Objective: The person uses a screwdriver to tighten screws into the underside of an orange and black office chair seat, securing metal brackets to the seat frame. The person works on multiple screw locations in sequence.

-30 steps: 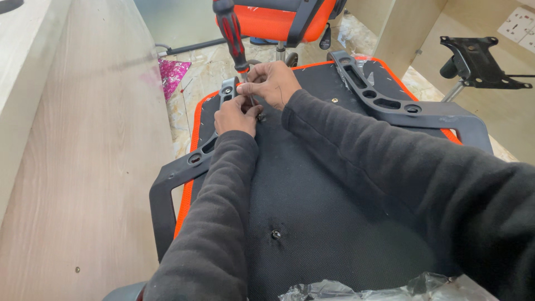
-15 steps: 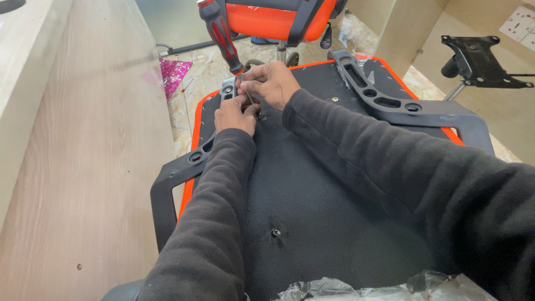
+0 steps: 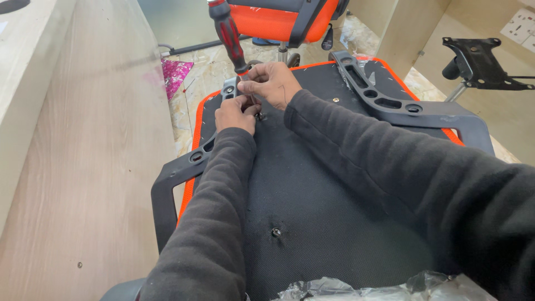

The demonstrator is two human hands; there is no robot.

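The red-and-black-handled screwdriver stands tilted at the far left corner of the upturned black fabric seat base with orange trim. The right hand pinches its shaft; the left hand has its fingers closed at the tip. The tilt could let the tip slip off the screw. Two black plastic armrest brackets, one screwdriver.

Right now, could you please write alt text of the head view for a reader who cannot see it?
Both hands meet at the far left of an upturned black and orange chair seat: the right hand holds a red-handled screwdriver upright, the left hand touches its tip. Black armrest brackets lie along both sides.
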